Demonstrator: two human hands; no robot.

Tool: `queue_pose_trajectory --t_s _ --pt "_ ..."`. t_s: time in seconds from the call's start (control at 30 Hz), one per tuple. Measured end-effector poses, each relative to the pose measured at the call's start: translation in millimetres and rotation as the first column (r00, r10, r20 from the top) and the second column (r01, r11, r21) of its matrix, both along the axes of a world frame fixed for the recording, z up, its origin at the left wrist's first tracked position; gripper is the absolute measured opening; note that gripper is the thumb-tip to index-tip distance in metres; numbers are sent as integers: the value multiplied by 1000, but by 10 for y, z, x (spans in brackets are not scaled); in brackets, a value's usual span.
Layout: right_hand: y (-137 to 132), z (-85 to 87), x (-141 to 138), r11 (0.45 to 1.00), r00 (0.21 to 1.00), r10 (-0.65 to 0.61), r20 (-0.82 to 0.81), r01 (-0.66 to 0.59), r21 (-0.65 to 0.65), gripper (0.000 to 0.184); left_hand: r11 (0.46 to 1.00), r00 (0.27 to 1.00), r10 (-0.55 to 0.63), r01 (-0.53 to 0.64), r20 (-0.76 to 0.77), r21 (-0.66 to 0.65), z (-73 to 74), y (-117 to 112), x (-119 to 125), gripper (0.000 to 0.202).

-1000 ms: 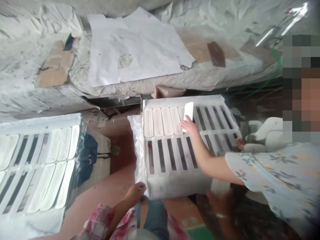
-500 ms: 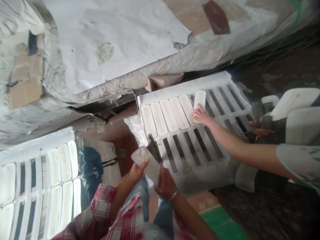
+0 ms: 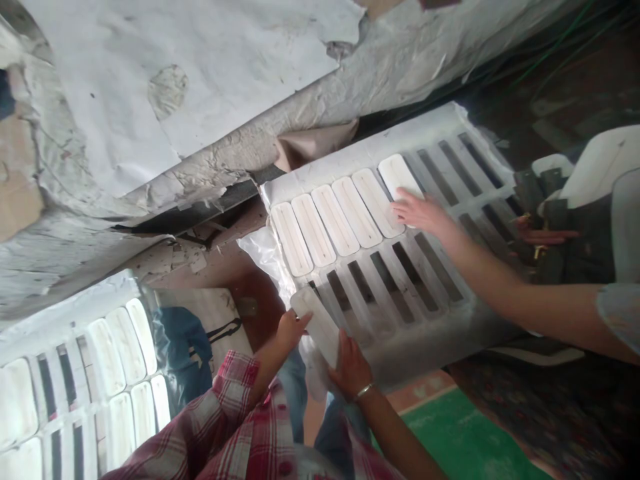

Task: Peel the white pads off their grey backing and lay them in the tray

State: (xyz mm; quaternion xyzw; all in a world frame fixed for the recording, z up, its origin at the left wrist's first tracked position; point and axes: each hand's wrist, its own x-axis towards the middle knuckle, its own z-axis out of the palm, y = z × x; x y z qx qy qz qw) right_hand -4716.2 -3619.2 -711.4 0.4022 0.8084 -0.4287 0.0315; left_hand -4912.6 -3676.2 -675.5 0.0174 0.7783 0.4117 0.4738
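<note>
I hold a white oblong block (image 3: 317,323) over the lower left slot of a white slotted tray (image 3: 440,131). My left hand (image 3: 290,329) pinches its left edge. My right hand (image 3: 352,364), with a bangle at the wrist, grips its lower end. The tray's upper row holds several white blocks (image 3: 335,219) lying side by side; its other slots are dark and open. Another person's hand (image 3: 419,209) lies flat on the rightmost block (image 3: 395,175) of that row.
A second slotted tray (image 3: 75,313), partly filled with white blocks, lies at the lower left. A dark blue bag (image 3: 179,347) sits between the trays. A paper-covered bench (image 3: 210,87) runs along the top. Green matting (image 3: 460,447) is at the bottom right.
The view has swung. My hands have brought the block down onto the tray's lower left slot. The other person's hand has pressed its block flat into the upper row.
</note>
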Motion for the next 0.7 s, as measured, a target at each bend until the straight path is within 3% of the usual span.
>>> queue_pose_trajectory --t_s 0.17,0.3,0.43,0.6,0.7 --pt "-36 -58 -223 997 996 -73 55 70 44 78 995 990 -81 75 -112 -59 -73 142 -395 28" --pt "-108 -97 -149 993 991 -98 95 91 72 81 967 966 -225 206 -131 -148 -135 197 -582 23" --pt "-34 -101 -92 993 985 -113 133 116 -15 65 932 937 -317 279 -144 -233 -181 255 -687 28" --pt "192 15 -189 970 953 -95 289 154 -190 29 903 925 -367 329 -99 -275 -221 291 -768 30" --pt "265 70 -252 972 942 -59 331 129 -195 22 894 922 -381 347 -74 -284 -228 292 -802 29"
